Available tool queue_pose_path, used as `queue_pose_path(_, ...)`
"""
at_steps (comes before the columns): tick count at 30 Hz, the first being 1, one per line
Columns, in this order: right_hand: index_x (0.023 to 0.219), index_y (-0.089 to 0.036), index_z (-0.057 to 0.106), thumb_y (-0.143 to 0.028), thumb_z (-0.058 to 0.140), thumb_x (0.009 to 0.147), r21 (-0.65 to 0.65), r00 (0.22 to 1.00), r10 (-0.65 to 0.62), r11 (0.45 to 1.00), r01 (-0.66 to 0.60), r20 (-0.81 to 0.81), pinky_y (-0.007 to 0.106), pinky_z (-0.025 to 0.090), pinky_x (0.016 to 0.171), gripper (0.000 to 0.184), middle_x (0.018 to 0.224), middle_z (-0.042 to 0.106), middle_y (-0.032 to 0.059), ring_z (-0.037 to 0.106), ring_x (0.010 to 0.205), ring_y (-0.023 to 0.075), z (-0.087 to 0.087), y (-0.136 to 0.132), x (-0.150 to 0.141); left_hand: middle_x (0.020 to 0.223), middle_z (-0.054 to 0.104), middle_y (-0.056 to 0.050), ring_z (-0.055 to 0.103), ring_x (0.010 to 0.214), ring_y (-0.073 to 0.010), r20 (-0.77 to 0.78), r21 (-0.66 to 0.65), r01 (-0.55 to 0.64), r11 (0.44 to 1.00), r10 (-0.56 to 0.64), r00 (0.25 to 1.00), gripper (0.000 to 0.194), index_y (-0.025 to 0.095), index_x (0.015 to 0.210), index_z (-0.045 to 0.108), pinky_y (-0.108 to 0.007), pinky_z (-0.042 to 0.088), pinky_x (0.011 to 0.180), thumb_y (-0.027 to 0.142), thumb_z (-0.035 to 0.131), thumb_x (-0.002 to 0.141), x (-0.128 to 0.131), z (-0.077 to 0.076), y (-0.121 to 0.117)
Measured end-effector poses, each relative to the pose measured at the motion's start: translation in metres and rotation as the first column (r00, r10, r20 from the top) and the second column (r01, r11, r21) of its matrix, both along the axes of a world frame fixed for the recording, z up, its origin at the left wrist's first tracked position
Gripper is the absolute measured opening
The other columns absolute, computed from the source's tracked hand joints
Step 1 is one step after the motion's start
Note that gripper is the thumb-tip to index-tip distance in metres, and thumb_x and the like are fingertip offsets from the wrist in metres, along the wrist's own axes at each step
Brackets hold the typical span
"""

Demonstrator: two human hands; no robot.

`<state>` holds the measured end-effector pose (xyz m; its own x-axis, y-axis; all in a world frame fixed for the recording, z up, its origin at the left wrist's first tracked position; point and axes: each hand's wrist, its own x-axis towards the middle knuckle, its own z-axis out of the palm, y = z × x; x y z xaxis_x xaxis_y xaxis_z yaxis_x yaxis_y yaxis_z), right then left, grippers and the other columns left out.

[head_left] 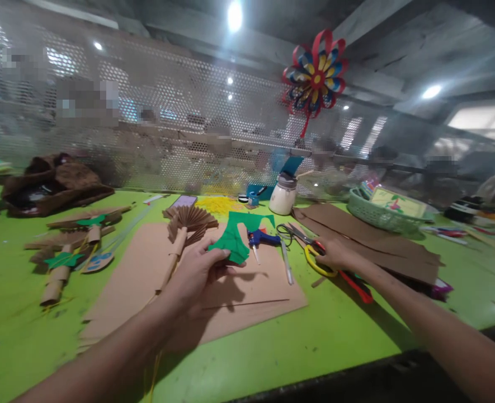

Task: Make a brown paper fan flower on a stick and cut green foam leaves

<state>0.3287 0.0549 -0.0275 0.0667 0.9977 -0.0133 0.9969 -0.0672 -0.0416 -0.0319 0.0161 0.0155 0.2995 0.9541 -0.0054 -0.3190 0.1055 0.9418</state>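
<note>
My left hand [197, 266] pinches a piece of green sheet material [235, 246] with cut, angular edges above the brown cardboard. My right hand [335, 254] has its fingers closed at the yellow-and-red handles of a pair of scissors [314, 267] lying at the right; their blades point away to the left. Under the green piece, brown cardboard sheets [255, 313] are stacked on the table. Between my hands lie a blue glue gun [266, 238] and a whitish pen-like stick [287, 263]. Dark-handled scissors [286, 234] and a red-handled tool [358, 288] lie near my right hand.
A folded brown paper fan [188, 224] on a rolled handle lies left of centre. Paper figures with green stars [65, 260] sit at the left. A white jar [283, 196], dark cardboard [373, 240] and a green basket [387, 215] stand behind. A perforated metal screen [163, 123] borders the green table.
</note>
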Motion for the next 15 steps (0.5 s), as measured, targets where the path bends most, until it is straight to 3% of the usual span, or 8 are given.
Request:
queue_pose_path(7, 0.119, -0.018, 0.06, -0.032, 0.057, 0.067, 0.089, 0.995, -0.074, 0.994, 0.069, 0.064, 0.04, 0.038, 0.074, 0.054, 0.101, 0.066, 0.017, 0.054, 0.101, 0.0383, -0.014, 0.008, -0.001, 0.081, 0.069, -0.01, 0.068, 0.071, -0.0176, 0.073, -0.057, -0.021, 0.998, 0.026, 0.997, 0.013, 0.011, 0.089, 0.057, -0.022, 0.053, 0.055, 0.011, 0.057, 0.076, -0.004, -0.002, -0.002)
queue_pose_path(11, 0.12, -0.02, 0.06, -0.033, 0.06, 0.064, 0.163, 0.995, -0.094, 0.983, 0.089, 0.025, 0.041, 0.04, 0.08, 0.057, 0.11, 0.065, 0.0153, 0.054, 0.105, 0.0368, -0.021, 0.01, 0.006, 0.083, 0.069, -0.012, 0.068, 0.07, -0.0178, 0.105, -0.053, -0.04, 0.998, 0.046, 0.993, 0.012, 0.009, 0.089, 0.058, -0.023, 0.054, 0.055, 0.012, 0.052, 0.079, -0.004, -0.005, -0.003)
queue_pose_path(15, 0.114, -0.02, 0.065, -0.038, 0.062, 0.064, 0.251, 0.993, -0.098, 0.962, 0.11, -0.058, 0.038, 0.044, 0.077, 0.053, 0.105, 0.069, 0.0126, 0.061, 0.098, 0.0337, -0.022, 0.012, 0.013, 0.084, 0.07, -0.012, 0.069, 0.07, -0.0186, 0.119, -0.043, -0.04, 0.998, 0.045, 0.992, 0.013, 0.011, 0.09, 0.058, -0.022, 0.053, 0.055, 0.012, 0.052, 0.078, -0.005, -0.005, -0.003)
